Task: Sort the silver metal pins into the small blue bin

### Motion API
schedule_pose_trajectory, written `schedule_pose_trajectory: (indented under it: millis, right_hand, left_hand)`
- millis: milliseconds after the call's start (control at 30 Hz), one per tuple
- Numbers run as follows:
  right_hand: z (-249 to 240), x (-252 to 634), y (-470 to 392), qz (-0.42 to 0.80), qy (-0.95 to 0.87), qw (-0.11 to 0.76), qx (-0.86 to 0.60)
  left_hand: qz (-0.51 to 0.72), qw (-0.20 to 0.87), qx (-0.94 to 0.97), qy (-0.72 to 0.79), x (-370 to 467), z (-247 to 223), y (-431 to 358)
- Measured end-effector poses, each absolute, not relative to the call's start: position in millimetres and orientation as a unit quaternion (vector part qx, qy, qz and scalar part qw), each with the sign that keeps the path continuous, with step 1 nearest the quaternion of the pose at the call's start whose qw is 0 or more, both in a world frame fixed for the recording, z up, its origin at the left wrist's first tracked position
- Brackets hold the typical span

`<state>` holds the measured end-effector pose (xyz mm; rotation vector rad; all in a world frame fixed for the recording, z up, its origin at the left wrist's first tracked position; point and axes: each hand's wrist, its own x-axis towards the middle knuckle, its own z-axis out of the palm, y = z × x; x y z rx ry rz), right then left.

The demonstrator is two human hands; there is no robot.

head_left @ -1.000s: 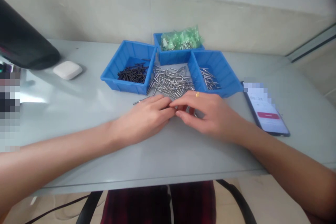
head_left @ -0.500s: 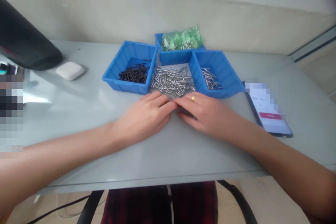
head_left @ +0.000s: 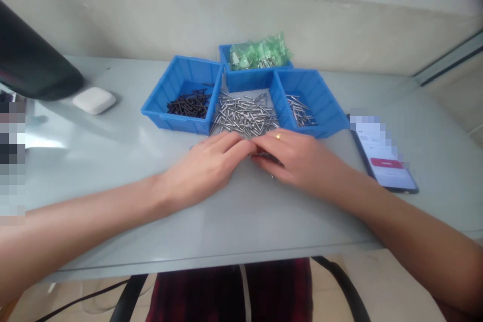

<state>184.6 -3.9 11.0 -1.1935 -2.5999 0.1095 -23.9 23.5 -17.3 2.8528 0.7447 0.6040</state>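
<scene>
A loose pile of silver metal pins lies on the table between the blue bins. At its near edge my left hand rests palm down, fingers stretched out and bent a little downward. My right hand, with a gold ring, meets it at the fingertips, its thumb apart from the fingers. Both hands touch the near side of the pile. What lies under the palms is hidden; a small metal bit peeks out below my right hand and another beside my left.
Dark screws fill part of the left blue bin; silver pins lie in the right blue bin. A back bin holds green plastic bags. A phone, white case and dark cylinder stand around.
The view has shifted slightly. My hands stay together at the pile's near edge, moved only a little; a bit of metal now shows beside my left hand.
</scene>
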Motion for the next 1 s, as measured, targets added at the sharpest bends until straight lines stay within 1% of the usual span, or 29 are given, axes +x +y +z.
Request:
schedule_pose_trajectory:
  millis: [133, 267, 400, 533, 633, 800, 1000]
  right_hand:
    - [12.1, 184.6, -5.5, 0.007, -0.903, 0.152, -0.403]
    - [10.7, 184.6, -5.8, -0.005, -0.904, 0.143, -0.404]
    - [9.8, 185.2, -5.4, 0.003, -0.894, 0.149, -0.423]
    - [11.5, 185.4, -7.7, 0.007, -0.883, 0.196, -0.426]
    - [13.9, 184.8, -9.6, -0.001, -0.878, 0.222, -0.423]
    - [16.9, 184.6, -10.0, 0.006, -0.871, 0.222, -0.439]
    - [14.7, 185.4, -8.4, 0.004, -0.879, 0.195, -0.434]
  left_hand:
    - [0.232, 0.064, 0.944, 0.224, -23.1, -15.6, 23.5]
    - [0.256, 0.075, 0.939, 0.218, -21.7, -13.0, 23.6]
    - [0.285, 0.140, 0.914, 0.253, -20.8, -11.4, 23.8]
    - [0.333, 0.223, 0.868, 0.295, -20.1, -10.6, 24.8]
    - [0.335, 0.271, 0.851, 0.301, -19.5, -8.3, 25.6]
    - [0.315, 0.276, 0.857, 0.302, -18.8, -2.7, 25.7]
    - [0.310, 0.275, 0.864, 0.286, -18.9, -2.3, 25.7]
